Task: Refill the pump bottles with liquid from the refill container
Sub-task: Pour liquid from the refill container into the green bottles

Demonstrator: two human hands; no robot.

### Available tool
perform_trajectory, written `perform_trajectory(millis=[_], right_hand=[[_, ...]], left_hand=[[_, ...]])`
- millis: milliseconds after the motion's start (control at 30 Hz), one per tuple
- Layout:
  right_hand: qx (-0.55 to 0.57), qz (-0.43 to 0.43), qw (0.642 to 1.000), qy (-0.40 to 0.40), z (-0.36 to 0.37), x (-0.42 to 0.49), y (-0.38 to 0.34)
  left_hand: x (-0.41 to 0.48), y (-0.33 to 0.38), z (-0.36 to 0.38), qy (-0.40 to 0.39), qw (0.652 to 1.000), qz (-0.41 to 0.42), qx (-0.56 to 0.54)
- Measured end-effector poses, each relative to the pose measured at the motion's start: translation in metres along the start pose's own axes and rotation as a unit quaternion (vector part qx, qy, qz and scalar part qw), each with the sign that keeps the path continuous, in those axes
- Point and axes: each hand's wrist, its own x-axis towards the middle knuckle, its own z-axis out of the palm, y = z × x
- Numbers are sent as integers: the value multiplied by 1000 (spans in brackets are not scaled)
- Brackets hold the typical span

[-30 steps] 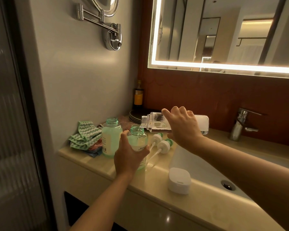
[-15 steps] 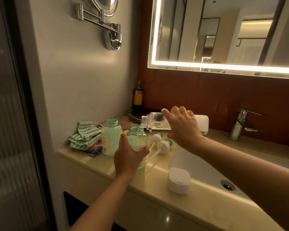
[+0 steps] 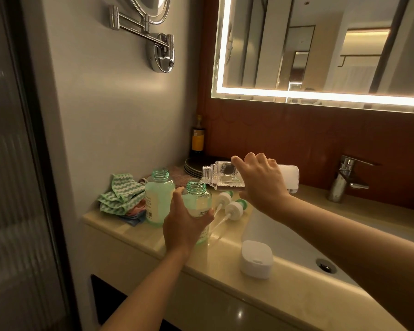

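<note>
Two open green pump bottles stand on the beige counter. My left hand (image 3: 184, 225) grips the nearer green bottle (image 3: 197, 201) around its body. My right hand (image 3: 261, 182) holds the clear refill container (image 3: 221, 176) tipped on its side, its mouth just above the bottle's neck, and clear liquid runs from it into the bottle. The second green bottle (image 3: 158, 194) stands uncapped just left of it, holding pale liquid. Two white pump heads (image 3: 233, 206) with their tubes lie on the counter behind the held bottle.
A folded green cloth (image 3: 120, 194) lies at the counter's left end. A white lidded box (image 3: 256, 259) sits on the front edge beside the sink (image 3: 285, 237). Stacked plates (image 3: 193, 167), a dark bottle (image 3: 197, 139) and the faucet (image 3: 342, 180) line the back.
Both hands and the bottles have stayed in place. The refill container remains tipped over the nearer bottle's neck.
</note>
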Motion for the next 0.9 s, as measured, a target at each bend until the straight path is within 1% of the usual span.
perform_trajectory(millis=[267, 333, 400, 467, 533, 633, 700, 733, 767, 800, 867, 900], right_hand=[[11, 12, 1000, 0, 3, -2, 0], [34, 27, 999, -5, 6, -4, -1], [70, 48, 996, -15, 10, -6, -3], [107, 72, 991, -23, 13, -8, -6], [153, 102, 982, -34, 17, -10, -9], [228, 155, 960, -46, 22, -10, -10], [260, 184, 946, -54, 25, -10, -9], [270, 194, 941, -58, 27, -10, -9], [277, 200, 938, -61, 29, -10, -8], [283, 203, 935, -64, 31, -10, -7], [288, 203, 933, -69, 34, -10, -7], [289, 201, 933, -71, 35, -10, -8]], left_hand=[[-1, -1, 2, 3, 1000, -6, -17], [-1, 0, 2, -2, 999, -5, -33], [-1, -1, -1, -24, 998, 2, -50], [0, -5, -7, -37, 998, 24, -52], [1, -12, -17, -12, 997, 43, -65], [7, -24, -32, 80, 990, 73, -86], [16, -32, -40, 127, 987, 65, -68], [21, -38, -42, 134, 989, 51, -44], [27, -45, -42, 124, 992, 32, -21], [32, -52, -42, 93, 996, 7, -9], [41, -65, -40, 11, 998, -54, -29], [45, -70, -39, -16, 996, -76, -45]])
